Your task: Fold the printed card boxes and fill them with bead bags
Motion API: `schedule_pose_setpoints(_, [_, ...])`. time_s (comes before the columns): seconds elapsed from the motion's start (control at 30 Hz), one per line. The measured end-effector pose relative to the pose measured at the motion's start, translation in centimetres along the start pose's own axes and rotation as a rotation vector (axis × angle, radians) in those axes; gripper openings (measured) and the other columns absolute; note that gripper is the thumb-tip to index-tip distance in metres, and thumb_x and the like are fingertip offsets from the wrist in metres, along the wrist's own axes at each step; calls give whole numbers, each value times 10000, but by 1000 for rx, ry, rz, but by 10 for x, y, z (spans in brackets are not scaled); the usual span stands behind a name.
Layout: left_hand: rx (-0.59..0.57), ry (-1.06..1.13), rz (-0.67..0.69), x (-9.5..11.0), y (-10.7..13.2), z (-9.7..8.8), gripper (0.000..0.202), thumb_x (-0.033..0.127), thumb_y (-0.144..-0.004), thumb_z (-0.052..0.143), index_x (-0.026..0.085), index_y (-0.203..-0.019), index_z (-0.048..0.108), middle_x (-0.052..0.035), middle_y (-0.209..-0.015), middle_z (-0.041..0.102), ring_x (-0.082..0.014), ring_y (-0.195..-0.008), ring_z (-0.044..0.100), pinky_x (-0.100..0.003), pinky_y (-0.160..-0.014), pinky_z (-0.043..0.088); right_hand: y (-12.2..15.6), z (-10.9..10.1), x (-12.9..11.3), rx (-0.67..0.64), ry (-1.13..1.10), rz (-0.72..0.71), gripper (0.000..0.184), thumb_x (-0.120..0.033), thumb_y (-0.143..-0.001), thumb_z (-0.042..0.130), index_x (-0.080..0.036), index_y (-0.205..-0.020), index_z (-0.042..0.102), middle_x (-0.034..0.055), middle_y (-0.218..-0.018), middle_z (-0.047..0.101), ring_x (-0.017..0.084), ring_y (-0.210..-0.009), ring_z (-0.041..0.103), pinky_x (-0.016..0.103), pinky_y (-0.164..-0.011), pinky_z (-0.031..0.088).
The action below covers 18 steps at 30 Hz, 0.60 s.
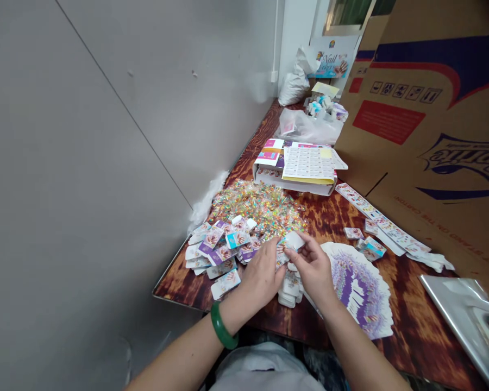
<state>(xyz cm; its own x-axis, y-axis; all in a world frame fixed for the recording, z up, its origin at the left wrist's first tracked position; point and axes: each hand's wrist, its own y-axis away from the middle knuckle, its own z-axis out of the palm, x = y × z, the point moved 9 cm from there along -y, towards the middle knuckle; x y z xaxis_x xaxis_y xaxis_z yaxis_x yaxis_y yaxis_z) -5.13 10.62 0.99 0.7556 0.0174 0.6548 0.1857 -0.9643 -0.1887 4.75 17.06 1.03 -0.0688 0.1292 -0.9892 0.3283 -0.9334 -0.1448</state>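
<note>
Between both hands is a small printed carton (292, 241) with a white flap at its upper right. My left hand (263, 271), below a green bangle (223, 326) on the wrist, closes on its left side. My right hand (315, 271) pinches the right side with thumb and fingers. Under the hands lies a stack of small white cartons (290, 288). To the left spreads a heap of similar purple, white and blue cartons (218, 247). Just beyond sits a pile of clear sachets with colourful bits (261, 209). A fan of purple-and-white printed cards (364, 290) lies right of my right hand.
A white box with printed sheets (295, 171) stands farther back, before a plastic bag (309, 127). A large cardboard carton (427, 125) borders the right side. Several small cartons (370, 248), a printed strip (385, 222) and a silver device (464, 315) lie right. A grey wall (106, 163) bounds the left.
</note>
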Motion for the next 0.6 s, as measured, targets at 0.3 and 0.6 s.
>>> schedule_pose_setpoints(0.3, [8, -93, 15, 0, 4, -3, 497, 158, -787, 458, 160, -1258, 300, -143, -1187, 483, -272, -1155, 460, -472, -933, 419, -1, -3, -14, -75, 33, 52, 168, -290, -717, 667, -233, -863, 728, 37, -893, 716, 210, -844, 642, 366, -799, 498])
schedule_pose_setpoints(0.6, [45, -62, 40, 3, 5, -5, 554, 138, -783, 459, 169, -1296, 251, -146, -1215, 474, -269, -1174, 451, -469, -939, 414, -6, -1, -8, -27, -86, 118, 165, -320, -655, 728, -193, -754, 695, 23, -758, 662, 155, -686, 572, 260, -592, 459])
